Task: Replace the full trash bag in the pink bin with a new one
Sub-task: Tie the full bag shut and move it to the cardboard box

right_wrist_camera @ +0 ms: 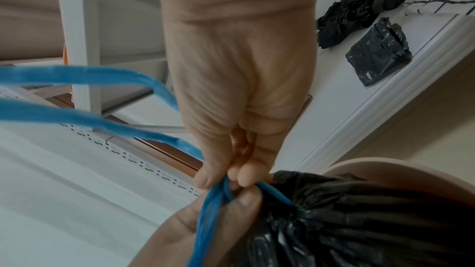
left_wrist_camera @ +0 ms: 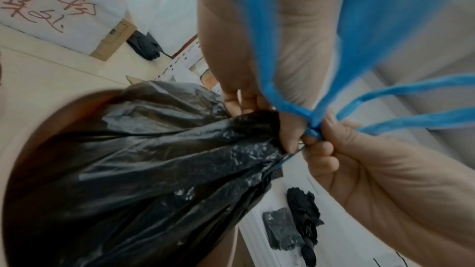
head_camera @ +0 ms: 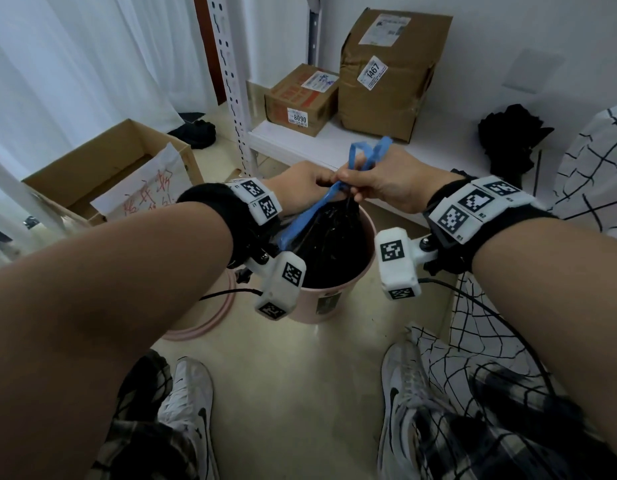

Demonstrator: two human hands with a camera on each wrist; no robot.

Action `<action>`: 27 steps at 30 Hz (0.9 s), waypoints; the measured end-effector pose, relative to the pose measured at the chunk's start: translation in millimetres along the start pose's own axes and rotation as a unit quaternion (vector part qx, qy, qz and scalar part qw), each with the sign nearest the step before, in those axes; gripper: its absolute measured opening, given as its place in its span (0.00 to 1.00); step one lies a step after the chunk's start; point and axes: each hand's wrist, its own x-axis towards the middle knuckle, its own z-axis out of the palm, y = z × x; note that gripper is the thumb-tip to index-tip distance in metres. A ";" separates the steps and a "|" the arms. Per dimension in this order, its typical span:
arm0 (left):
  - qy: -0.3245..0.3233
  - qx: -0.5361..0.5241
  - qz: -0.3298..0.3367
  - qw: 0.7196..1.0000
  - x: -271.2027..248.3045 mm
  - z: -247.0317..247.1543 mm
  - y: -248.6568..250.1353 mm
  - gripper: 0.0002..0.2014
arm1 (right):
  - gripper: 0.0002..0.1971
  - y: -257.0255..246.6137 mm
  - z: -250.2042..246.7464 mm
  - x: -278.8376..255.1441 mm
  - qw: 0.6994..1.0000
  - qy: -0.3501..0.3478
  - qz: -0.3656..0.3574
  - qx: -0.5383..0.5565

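The black trash bag [head_camera: 329, 244] sits in the pink bin [head_camera: 334, 299] directly below both hands; left hand [head_camera: 300, 188] and right hand [head_camera: 383, 183] pinch its blue drawstring [head_camera: 364, 155] at the gathered neck, loops rising upward.

Arms: bare up to the wrists, no sleeves.
Left hand [head_camera: 301, 188]: bare, no glove or ring.
Right hand [head_camera: 386, 183]: bare too.
Left wrist band [head_camera: 213, 211]: black and soft, like a sweatband.
Left wrist blocks [head_camera: 260, 200]: white boxes with black-and-white square patterns.
Left camera box [head_camera: 282, 285]: white, hangs under the wrist on a small white arm with a screw, and has square patterns on it.
Left cable [head_camera: 227, 293]: thin and black.
Right wrist band [head_camera: 449, 195]: black.
Right wrist blocks [head_camera: 476, 206]: white, with three square patterns.
Right camera box [head_camera: 397, 263]: white, with patterns and a silver screw.
Right cable [head_camera: 490, 311]: thin and black.
Trousers [head_camera: 473, 427]: black-and-white checks.
Shoes [head_camera: 192, 403]: white trainers with a black swoosh mark.
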 end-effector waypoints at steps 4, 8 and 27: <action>0.004 -0.060 -0.023 0.998 -7.1 -5.8 -2.1 0.04 | 0.04 1.2 -0.1 0.1 0.999 -0.035 -0.016 -0.021; 0.010 -0.134 -0.057 0.989 -7.8 -9.3 -2.3 0.05 | 0.02 -2.6 -1.8 -2.1 0.998 -0.048 -0.025 -0.039; 0.110 -0.203 -0.177 0.957 1.9 -10.8 11.6 0.22 | 0.04 9.0 34.3 12.5 0.922 0.241 -0.130 -0.274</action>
